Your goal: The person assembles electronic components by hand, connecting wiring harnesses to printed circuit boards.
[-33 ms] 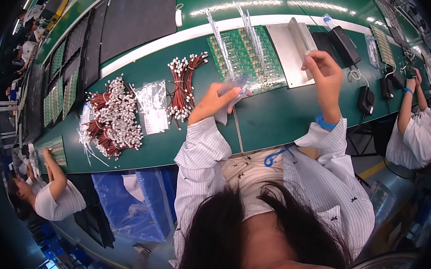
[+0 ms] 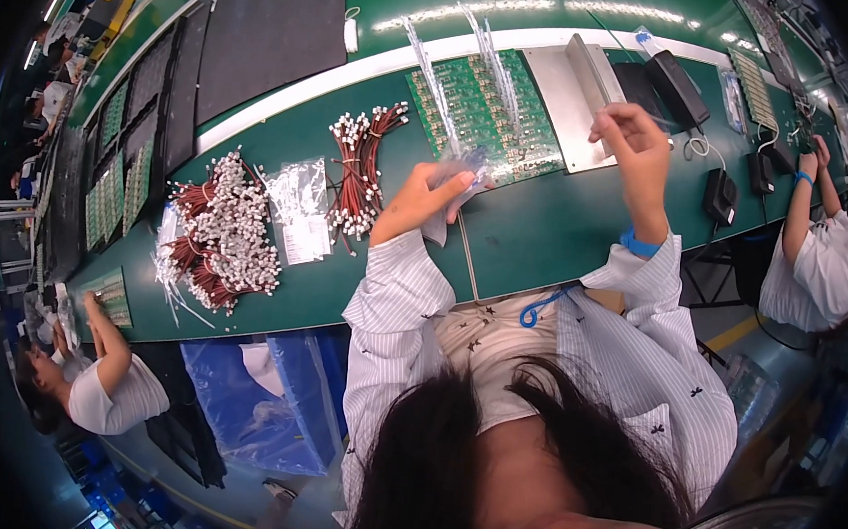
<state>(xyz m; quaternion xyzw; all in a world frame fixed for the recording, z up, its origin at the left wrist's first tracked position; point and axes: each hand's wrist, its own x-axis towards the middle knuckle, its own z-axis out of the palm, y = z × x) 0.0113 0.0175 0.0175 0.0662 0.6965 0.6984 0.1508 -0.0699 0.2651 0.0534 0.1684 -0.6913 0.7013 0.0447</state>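
My left hand point(image 2: 417, 200) is closed on a crumpled clear plastic bag point(image 2: 465, 167) at the near edge of the green circuit boards point(image 2: 476, 86). Thin white strips point(image 2: 501, 78) lie in two bunches across those boards. Above the bench to the right, my right hand point(image 2: 638, 152) is raised with thumb and fingertips drawn together. Whatever they pinch, if anything, is too small to make out. Just behind those fingertips is a silver metal plate point(image 2: 559, 87) with an upright ridge.
Bundles of red-brown wires with white connectors point(image 2: 225, 226) lie at left, beside a bag of white parts point(image 2: 302, 207) and a smaller wire bundle point(image 2: 353, 176). Black power adapters point(image 2: 720, 197) with cables sit at right. Co-workers point(image 2: 120, 391) work at both ends of the green bench point(image 2: 534, 233).
My right hand's fingers have shifted slightly left and down. The left hand and the bag stay where they were.
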